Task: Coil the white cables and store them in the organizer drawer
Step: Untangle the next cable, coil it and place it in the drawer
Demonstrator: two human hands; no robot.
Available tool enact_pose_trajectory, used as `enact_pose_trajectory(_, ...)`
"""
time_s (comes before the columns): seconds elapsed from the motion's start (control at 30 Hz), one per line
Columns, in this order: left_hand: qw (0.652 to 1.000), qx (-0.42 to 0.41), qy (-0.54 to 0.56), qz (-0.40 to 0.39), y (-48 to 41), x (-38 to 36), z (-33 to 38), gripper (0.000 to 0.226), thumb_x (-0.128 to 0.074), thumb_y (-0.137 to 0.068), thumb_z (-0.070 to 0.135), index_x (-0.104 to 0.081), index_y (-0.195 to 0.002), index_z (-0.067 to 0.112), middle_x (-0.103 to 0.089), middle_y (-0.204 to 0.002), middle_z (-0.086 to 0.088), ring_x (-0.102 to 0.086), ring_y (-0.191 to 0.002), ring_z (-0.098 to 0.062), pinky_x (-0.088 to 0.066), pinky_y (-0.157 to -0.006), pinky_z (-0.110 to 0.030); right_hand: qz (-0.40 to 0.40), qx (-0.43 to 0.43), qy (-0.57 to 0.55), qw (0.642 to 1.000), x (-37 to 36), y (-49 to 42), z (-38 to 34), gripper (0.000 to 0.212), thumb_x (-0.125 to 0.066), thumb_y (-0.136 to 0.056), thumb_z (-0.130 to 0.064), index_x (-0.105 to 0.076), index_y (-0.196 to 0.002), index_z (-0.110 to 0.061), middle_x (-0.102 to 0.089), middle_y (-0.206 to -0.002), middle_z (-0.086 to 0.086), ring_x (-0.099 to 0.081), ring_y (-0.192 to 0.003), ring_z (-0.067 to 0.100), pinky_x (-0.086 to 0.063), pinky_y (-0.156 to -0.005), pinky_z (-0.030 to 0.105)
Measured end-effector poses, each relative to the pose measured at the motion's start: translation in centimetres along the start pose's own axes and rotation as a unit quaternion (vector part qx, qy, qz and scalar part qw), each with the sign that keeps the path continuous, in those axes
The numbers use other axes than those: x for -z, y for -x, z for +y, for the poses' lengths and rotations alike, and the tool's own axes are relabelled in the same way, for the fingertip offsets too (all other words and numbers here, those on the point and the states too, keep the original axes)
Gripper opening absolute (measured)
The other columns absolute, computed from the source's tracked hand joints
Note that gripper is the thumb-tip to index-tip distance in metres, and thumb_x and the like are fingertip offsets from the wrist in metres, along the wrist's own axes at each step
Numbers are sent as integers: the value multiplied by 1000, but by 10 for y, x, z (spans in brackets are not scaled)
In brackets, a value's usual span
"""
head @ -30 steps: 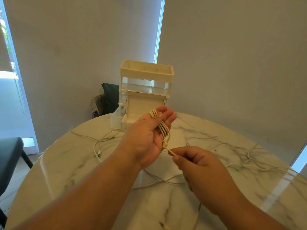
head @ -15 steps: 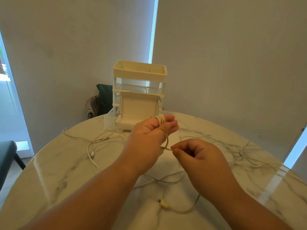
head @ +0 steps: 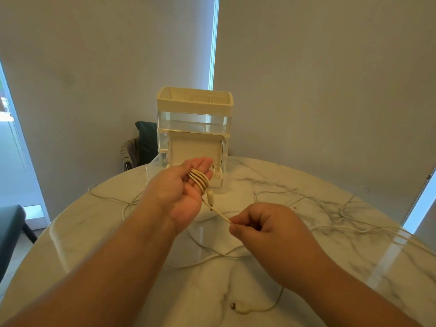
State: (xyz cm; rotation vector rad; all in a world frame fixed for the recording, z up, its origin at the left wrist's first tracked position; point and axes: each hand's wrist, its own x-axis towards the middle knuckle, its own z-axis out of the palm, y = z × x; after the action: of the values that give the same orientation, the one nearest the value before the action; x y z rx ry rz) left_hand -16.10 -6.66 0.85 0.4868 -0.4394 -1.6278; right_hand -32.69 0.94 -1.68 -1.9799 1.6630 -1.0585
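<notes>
A person winds a white cable (head: 218, 212) at a marble worktop (head: 94, 244): the left hand (head: 177, 192) is turned palm-up with its fingers (head: 203, 165) held straight, several loops (head: 199, 181) lying wound round them and a connector (head: 210, 197) dangling just below. The right hand (head: 266, 230), which half a second ago was tucked close beside the left, has drawn back toward the body and now pinches the cable between thumb and forefinger, the remaining fingers clenched, a short stretch running taut between the two hands. That pull suggests one more turn has been laid and the next is being set up. The coil looks well advanced, but the cable's tail trails down under the right hand to a plug (head: 238, 309) lying at the near edge. The organizer (head: 194, 107) stands at the far side of the worktop directly behind the left hand, its lowest drawer (head: 154, 166) apparently pulled out. Nothing has visibly gone into it yet. More loose cables (head: 330, 208) sprawl tangled across the right of the worktop, and another (head: 122, 204) curls at left; strands crossing beneath the hands could snag the tail as it is drawn in. A dark chair (head: 9, 223) sits at far left
</notes>
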Motion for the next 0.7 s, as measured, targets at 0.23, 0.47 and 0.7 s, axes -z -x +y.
enact_pose_trajectory(0.23,996,-31,-82,-24,5,-2,-8,24,-42,-104,12,-58,-119,2,-73,-108,-15,-73,-95,-22,-57,-80,-32,10,5,-1,1000,-1,0,-1,15,-71,-86,-32,-68,-71,-30,-62,-74,-33,-58,-71,-6,-41,-56,12)
enact_pose_trajectory(0.47,841,-195,-480,-156,17,3,-41,19,-58,-96,18,-68,-112,23,-75,-102,9,-69,-97,-1,-54,-85,-18,43,62,77,994,9,1,-1,6,-67,-86,-30,-71,-83,-33,-64,-77,-25,-56,-84,-10,-43,-63,11)
enact_pose_trajectory(0.7,692,-204,-666,-189,10,11,-52,23,-49,-100,27,-68,-112,33,-69,-102,16,-61,-98,5,-49,-85,-17,25,109,189,976,14,-4,2,17,-64,-86,-29,-74,-92,-41,-57,-74,-23,-53,-77,0,-40,-68,16)
